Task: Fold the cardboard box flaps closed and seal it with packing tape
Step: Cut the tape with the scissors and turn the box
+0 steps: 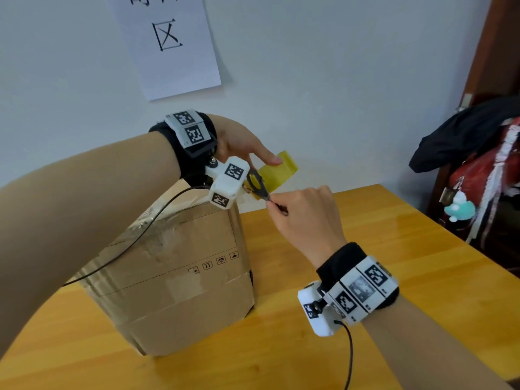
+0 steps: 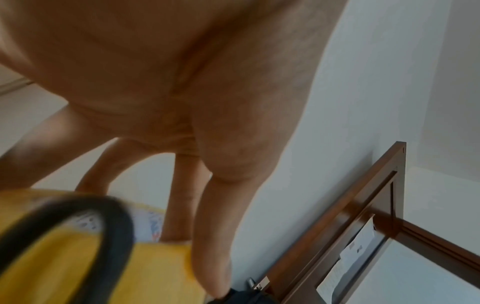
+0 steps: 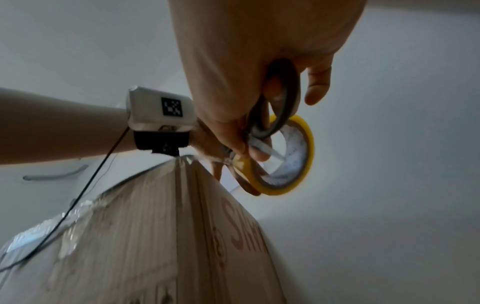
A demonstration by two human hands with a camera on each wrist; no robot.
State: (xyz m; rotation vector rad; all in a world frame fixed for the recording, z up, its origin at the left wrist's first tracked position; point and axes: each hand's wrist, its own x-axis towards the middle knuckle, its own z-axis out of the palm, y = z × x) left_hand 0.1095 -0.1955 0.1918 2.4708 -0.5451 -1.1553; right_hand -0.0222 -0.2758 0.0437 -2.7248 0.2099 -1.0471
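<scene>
A brown cardboard box (image 1: 174, 263) (image 3: 155, 236) stands on the wooden table, its flaps down and shiny clear tape across its top. Above its far right corner my left hand (image 1: 247, 144) (image 2: 207, 226) grips a yellow tape roll (image 1: 277, 171) (image 2: 155, 267) (image 3: 309, 144), thumb on its outer face. My right hand (image 1: 304, 218) (image 3: 233, 82) pinches black-handled scissors (image 1: 255, 181) (image 2: 114, 222) (image 3: 288, 98) right beside the roll. The scissor blades are hidden by my fingers and the left wrist camera.
The table (image 1: 365, 263) extends to the right and front of the box. A paper sign (image 1: 168, 43) hangs on the white wall behind. Dark clothing and a red bag (image 1: 478, 153) pile up at the right edge. A black cable (image 1: 140, 237) trails over the box top.
</scene>
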